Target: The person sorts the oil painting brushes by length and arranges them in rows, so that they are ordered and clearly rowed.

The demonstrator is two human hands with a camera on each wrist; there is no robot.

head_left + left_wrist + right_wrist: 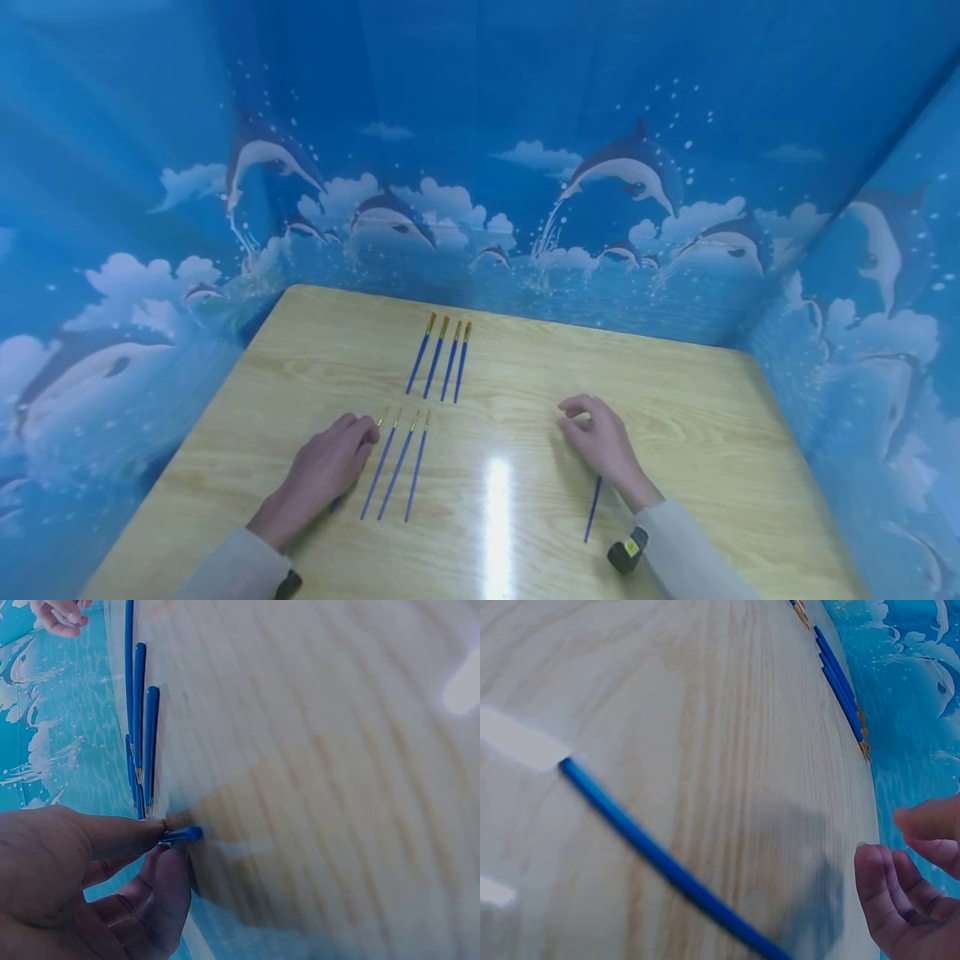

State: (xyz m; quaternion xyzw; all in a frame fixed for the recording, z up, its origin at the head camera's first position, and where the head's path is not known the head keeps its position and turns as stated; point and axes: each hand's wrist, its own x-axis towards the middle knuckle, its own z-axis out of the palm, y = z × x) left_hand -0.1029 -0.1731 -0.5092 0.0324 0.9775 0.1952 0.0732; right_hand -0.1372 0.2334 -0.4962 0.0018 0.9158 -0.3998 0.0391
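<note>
My left hand (pixel 326 458) pinches a blue-handled paintbrush (pixel 182 835) between thumb and fingers, low over the table; most of that brush is hidden by the hand. To its right, three slim paintbrushes (pixel 397 471) lie side by side, slanted, their tips pointing away. My right hand (pixel 600 442) hovers over the right part of the table, fingers loosely bent, with nothing between thumb and fingertips. Below its wrist lies a single paintbrush (pixel 593 510), whose far end the hand hides; in the right wrist view its blue handle (pixel 660 859) crosses the lower left.
Farther back, a row of several paintbrushes (pixel 446 358) with orange-brown bristles lies on the wooden table (pixel 675 400). A blue dolphin-print curtain (pixel 465 150) surrounds the table's back and sides. Light glares off the tabletop between the hands.
</note>
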